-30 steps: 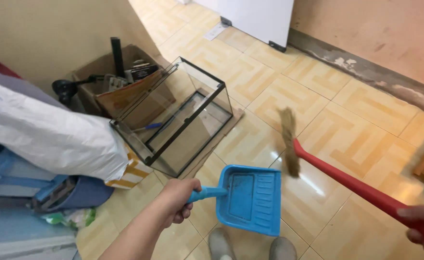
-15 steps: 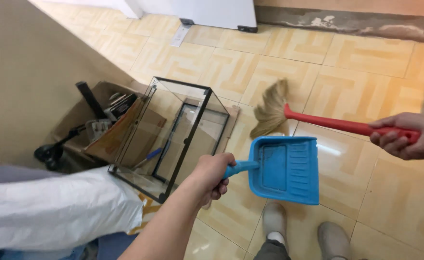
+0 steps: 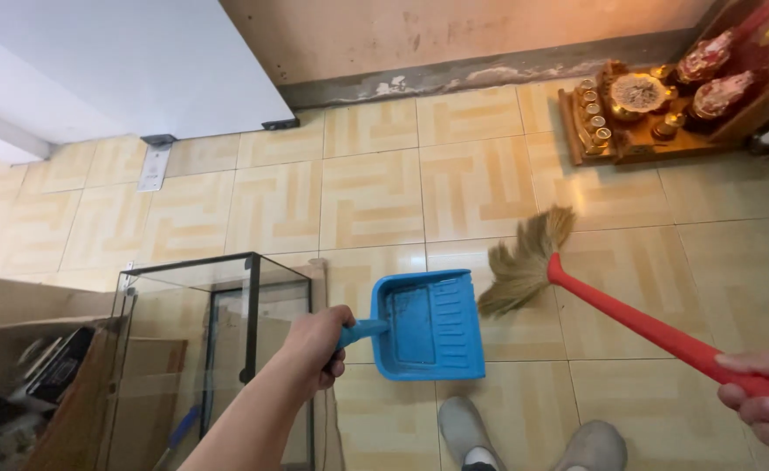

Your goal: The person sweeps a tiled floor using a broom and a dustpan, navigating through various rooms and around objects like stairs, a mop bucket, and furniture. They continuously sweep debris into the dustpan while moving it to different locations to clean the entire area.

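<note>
- The dustpan (image 3: 426,324) is bright blue plastic, a shallow scoop with ribbed grooves on its right half and a smudged flat panel on the left; it sits at the centre of the frame, just above the floor tiles (image 3: 371,187).
- The left hand (image 3: 317,342) is closed around the dustpan's short blue handle.
- The broom (image 3: 576,292) has a smooth red handle and a fan of dry straw bristles; the bristles lie just right of the dustpan's edge.
- The right hand (image 3: 764,410), at the lower right, is wrapped around the red handle.
- Two grey slippers (image 3: 524,440) show at the bottom centre.
- A glass tank (image 3: 210,349) with a black frame stands at lower left, close beside the left forearm.
- A wooden tray of brass cups (image 3: 628,109) sits at upper right.
</note>
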